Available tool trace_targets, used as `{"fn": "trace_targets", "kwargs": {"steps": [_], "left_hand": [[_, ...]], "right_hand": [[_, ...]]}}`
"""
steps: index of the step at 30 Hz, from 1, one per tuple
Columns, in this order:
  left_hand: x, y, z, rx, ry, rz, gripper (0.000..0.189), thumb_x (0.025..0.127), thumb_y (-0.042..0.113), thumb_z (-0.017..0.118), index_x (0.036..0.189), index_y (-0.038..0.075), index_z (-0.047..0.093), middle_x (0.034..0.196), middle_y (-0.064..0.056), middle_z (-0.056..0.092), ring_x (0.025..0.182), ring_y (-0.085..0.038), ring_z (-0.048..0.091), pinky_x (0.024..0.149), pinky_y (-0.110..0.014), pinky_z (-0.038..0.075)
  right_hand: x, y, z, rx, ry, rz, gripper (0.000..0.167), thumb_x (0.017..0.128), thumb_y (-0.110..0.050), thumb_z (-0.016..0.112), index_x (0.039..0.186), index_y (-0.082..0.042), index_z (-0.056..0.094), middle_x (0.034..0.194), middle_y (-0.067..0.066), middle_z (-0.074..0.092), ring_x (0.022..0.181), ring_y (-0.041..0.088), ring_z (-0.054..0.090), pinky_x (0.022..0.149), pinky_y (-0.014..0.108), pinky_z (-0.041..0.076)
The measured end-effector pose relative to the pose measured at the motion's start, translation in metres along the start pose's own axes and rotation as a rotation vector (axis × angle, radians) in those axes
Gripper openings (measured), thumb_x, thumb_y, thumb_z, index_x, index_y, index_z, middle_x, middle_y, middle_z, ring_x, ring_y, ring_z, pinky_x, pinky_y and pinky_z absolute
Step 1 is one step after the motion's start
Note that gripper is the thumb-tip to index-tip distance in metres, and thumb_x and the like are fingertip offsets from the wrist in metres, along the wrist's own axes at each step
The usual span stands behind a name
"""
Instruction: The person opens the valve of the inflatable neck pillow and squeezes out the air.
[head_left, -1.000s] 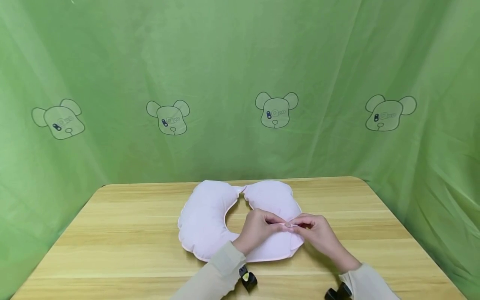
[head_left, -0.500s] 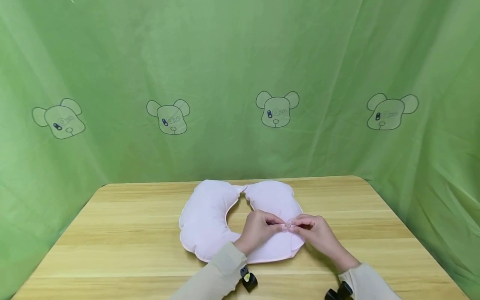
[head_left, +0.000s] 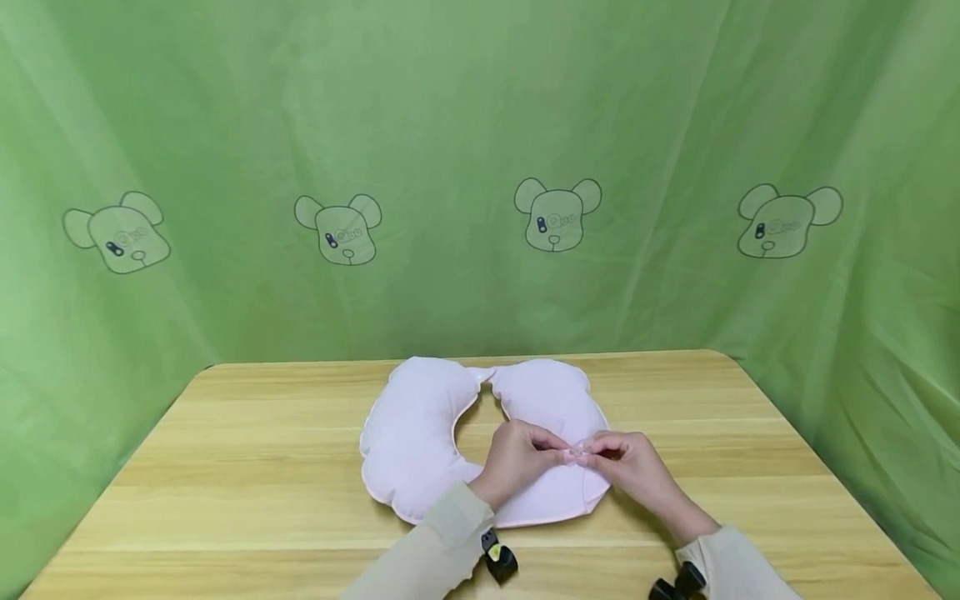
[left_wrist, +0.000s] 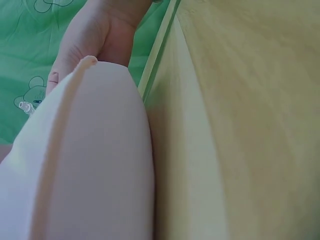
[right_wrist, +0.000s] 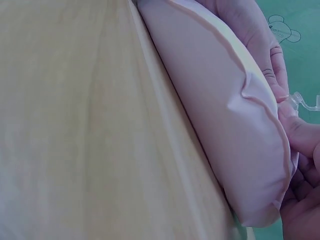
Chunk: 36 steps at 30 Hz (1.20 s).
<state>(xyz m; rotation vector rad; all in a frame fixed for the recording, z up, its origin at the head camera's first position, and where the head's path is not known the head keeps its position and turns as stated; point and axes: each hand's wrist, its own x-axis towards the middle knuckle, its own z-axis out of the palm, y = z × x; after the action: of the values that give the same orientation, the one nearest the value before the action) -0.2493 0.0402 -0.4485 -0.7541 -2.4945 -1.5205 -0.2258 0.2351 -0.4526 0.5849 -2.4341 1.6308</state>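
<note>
A pale pink inflatable neck pillow [head_left: 412,433] lies on the wooden table, plumped up, with its two ends meeting at the far side. Both hands work at a clear plastic air valve [right_wrist: 295,101] on its right half. My left hand [head_left: 519,457] reaches across the pillow and pinches the valve's base between thumb and forefinger. From the right, my right hand [head_left: 637,471] pinches it too, fingertips right against the left hand's. In the right wrist view the valve's small cap hangs off to the side on its strap. The pillow's edge hides most of the fingers in the left wrist view.
The wooden table [head_left: 247,467] has rounded far corners. Behind and beside it hangs a green curtain [head_left: 450,125] printed with several bear heads. Black wrist devices [head_left: 501,562] sit below the cream sleeves [head_left: 427,550].
Both hands stay nearly in place at the valve, their fingertips shifting slightly. More of the clear plastic shows between them now. The head view has tilted very slightly.
</note>
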Motion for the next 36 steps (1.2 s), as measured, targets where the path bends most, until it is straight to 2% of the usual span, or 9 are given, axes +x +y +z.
{"fn": "trace_targets", "kwargs": {"steps": [5, 9, 15, 20, 25, 32, 36], "left_hand": [[-0.001, -0.001, 0.000, -0.013, -0.013, -0.010, 0.005, 0.074, 0.017, 0.080, 0.077, 0.014, 0.078, 0.071, 0.007, 0.072, 0.064, 0.008, 0.057, 0.062, -0.012, 0.046], [0.000, -0.001, 0.000, -0.034, -0.044, -0.030, 0.005, 0.076, 0.016, 0.079, 0.078, 0.012, 0.077, 0.070, 0.006, 0.072, 0.063, 0.008, 0.057, 0.062, -0.012, 0.047], [0.001, -0.003, 0.001, -0.053, -0.071, -0.041, 0.004, 0.077, 0.014, 0.077, 0.080, 0.010, 0.077, 0.072, 0.005, 0.072, 0.065, 0.008, 0.059, 0.063, -0.012, 0.048], [0.002, -0.007, 0.001, -0.063, -0.055, -0.080, 0.006, 0.075, 0.017, 0.079, 0.078, 0.012, 0.077, 0.070, 0.007, 0.071, 0.066, 0.006, 0.059, 0.064, -0.013, 0.047], [0.002, -0.010, 0.000, -0.081, -0.066, -0.091, 0.006, 0.077, 0.017, 0.078, 0.078, 0.011, 0.077, 0.070, 0.006, 0.072, 0.065, 0.006, 0.059, 0.063, -0.013, 0.047], [0.003, -0.008, -0.002, -0.120, -0.085, -0.122, 0.007, 0.077, 0.017, 0.078, 0.079, 0.010, 0.077, 0.070, 0.005, 0.072, 0.066, 0.006, 0.059, 0.064, -0.014, 0.047], [0.002, -0.013, 0.000, -0.154, -0.077, -0.132, 0.008, 0.076, 0.016, 0.079, 0.079, 0.008, 0.077, 0.070, 0.004, 0.072, 0.066, 0.005, 0.059, 0.064, -0.014, 0.047]], "right_hand": [[-0.001, 0.001, 0.002, -0.007, -0.001, 0.059, 0.003, 0.080, 0.001, 0.070, 0.081, -0.001, 0.072, 0.084, 0.002, 0.071, 0.076, 0.007, 0.062, 0.069, 0.019, 0.051], [-0.003, 0.003, 0.002, -0.021, -0.011, 0.085, 0.004, 0.082, -0.005, 0.070, 0.082, -0.001, 0.072, 0.081, -0.003, 0.068, 0.073, 0.007, 0.058, 0.065, 0.020, 0.049], [-0.003, 0.006, 0.001, -0.029, -0.007, 0.092, 0.003, 0.082, -0.006, 0.070, 0.082, -0.004, 0.073, 0.080, 0.001, 0.067, 0.072, 0.007, 0.057, 0.065, 0.020, 0.048], [-0.003, 0.006, 0.000, -0.042, -0.025, 0.132, 0.010, 0.082, -0.011, 0.071, 0.087, -0.002, 0.073, 0.085, 0.004, 0.068, 0.076, 0.008, 0.059, 0.069, 0.020, 0.049], [-0.001, 0.008, 0.001, -0.057, -0.032, 0.160, 0.011, 0.083, -0.013, 0.071, 0.087, -0.003, 0.073, 0.086, 0.006, 0.068, 0.078, 0.008, 0.059, 0.070, 0.020, 0.049], [-0.001, 0.010, 0.002, -0.055, -0.009, 0.184, 0.011, 0.082, -0.013, 0.072, 0.085, -0.002, 0.073, 0.088, 0.007, 0.070, 0.081, 0.007, 0.060, 0.074, 0.020, 0.048], [-0.001, 0.011, 0.003, -0.042, 0.006, 0.203, 0.012, 0.082, -0.013, 0.072, 0.085, -0.001, 0.073, 0.090, 0.008, 0.070, 0.083, 0.005, 0.060, 0.075, 0.019, 0.047]]}}
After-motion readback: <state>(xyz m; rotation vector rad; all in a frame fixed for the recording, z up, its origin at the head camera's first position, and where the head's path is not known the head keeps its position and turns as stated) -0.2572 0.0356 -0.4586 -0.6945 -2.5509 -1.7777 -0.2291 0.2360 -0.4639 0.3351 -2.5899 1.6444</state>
